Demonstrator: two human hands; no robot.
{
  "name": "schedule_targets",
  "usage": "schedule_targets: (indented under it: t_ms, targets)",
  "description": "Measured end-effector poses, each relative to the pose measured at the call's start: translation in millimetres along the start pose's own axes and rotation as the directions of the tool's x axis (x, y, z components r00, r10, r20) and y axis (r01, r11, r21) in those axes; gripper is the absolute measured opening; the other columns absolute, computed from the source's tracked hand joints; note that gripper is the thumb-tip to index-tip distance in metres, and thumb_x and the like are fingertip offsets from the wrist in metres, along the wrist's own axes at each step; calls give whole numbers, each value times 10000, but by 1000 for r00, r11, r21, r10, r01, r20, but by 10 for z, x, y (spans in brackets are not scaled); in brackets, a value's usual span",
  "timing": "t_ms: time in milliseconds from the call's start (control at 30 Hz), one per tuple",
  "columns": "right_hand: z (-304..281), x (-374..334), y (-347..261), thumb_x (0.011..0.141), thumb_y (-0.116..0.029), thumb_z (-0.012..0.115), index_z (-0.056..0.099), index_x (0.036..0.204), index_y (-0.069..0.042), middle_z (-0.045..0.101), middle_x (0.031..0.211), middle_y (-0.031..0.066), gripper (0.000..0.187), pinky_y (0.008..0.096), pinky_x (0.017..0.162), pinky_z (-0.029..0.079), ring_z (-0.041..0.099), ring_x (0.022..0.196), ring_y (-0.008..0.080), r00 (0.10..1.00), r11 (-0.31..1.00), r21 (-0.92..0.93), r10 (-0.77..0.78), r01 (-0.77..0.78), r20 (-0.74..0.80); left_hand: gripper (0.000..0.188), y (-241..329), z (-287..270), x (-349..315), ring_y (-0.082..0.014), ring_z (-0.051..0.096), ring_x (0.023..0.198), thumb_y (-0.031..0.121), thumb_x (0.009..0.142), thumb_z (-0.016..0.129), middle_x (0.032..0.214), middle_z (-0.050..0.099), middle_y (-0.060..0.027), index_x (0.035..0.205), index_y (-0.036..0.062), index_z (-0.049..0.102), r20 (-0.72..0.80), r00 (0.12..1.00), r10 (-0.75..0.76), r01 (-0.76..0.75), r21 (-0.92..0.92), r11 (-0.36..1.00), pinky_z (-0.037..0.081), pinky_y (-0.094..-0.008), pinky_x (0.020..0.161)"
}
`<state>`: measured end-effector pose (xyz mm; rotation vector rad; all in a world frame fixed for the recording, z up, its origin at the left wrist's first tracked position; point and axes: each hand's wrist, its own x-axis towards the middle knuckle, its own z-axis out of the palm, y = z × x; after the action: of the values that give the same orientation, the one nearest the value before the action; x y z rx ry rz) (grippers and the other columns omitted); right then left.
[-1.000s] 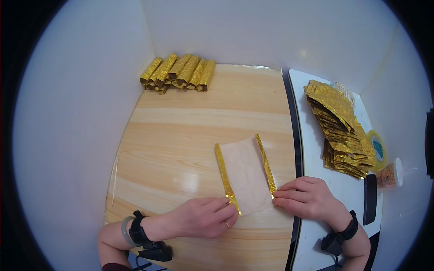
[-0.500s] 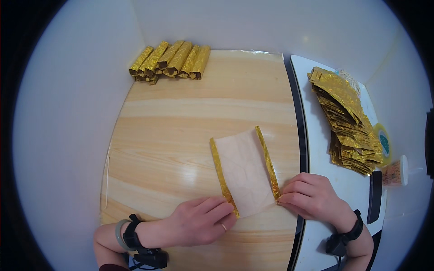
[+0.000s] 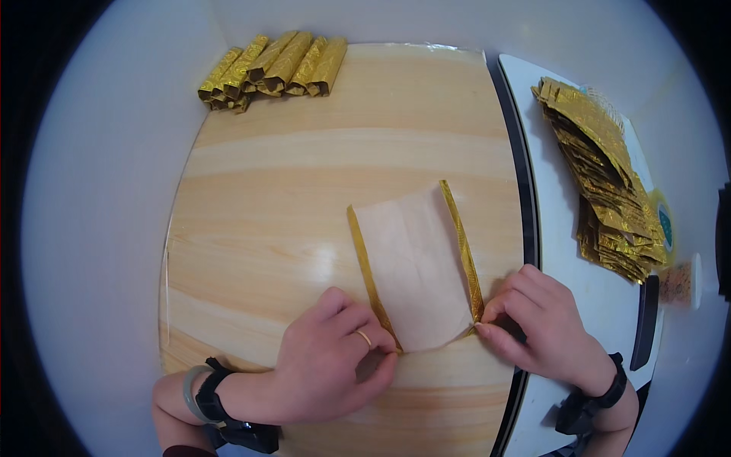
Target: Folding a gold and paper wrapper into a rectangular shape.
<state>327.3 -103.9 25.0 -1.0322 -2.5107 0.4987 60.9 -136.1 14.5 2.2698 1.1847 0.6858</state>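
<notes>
A sheet of gold foil paper lies with its pale backing up on the wooden table. Its left and right edges are folded inward into narrow gold strips. My left hand pinches the near left corner between thumb and fingertips. At the near right corner, my right hand pinches the end of the other gold strip. The near edge bows slightly up off the table between the two hands.
Several folded gold paper tubes are piled at the table's far left. On a white surface to the right sit a stack of gold sheets, a tape roll and a patterned cup. A dark gap edges the wooden table.
My head view has shifted, so the surroundings sit higher and wider apart. My left fingers have rolled over into a pinch at the corner, and the sheet's near edge now curls up.
</notes>
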Motion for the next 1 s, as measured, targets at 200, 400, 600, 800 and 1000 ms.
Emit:
schedule_targets:
  t_ms: [200,400,600,800,1000]
  targets:
    - [26,-9,1,757,-84,723,559,804,-65,537,801,65,171,338,589,451,541,734,252,999,999,-2,45,-45,-4,165,3,7,26,-274,475,762,63,684,736,802,528,-71,785,97,611,-2,999,-35,35,29,999,409,-368,640]
    - [40,-16,-5,763,-83,721,550,805,-60,544,818,73,177,339,600,450,540,744,252,999,998,-11,54,-54,3,164,-13,5,39,-281,469,770,62,694,737,816,512,-74,783,84,602,5,996,-84,84,18,996,404,-364,643]
    - [11,-2,-67,772,-89,720,533,807,-59,546,821,73,192,337,606,447,535,746,254,994,994,-48,102,-100,31,169,-13,-36,64,-280,479,773,59,703,745,823,519,-73,791,81,603,21,998,-64,64,20,998,407,-361,639]
    - [16,11,-82,777,-94,720,531,815,-60,544,825,70,196,334,614,447,534,754,254,993,991,-74,112,-109,43,187,-27,-25,71,-275,507,804,64,702,754,857,536,-65,829,95,621,30,993,-114,114,-6,993,432,-353,663]
    - [10,11,-66,781,-105,720,535,818,-70,545,829,69,192,336,618,446,536,755,256,993,990,-87,112,-107,43,285,-36,-65,67,-259,502,814,175,664,842,878,540,-38,872,124,654,90,993,-71,71,4,997,442,-349,677]
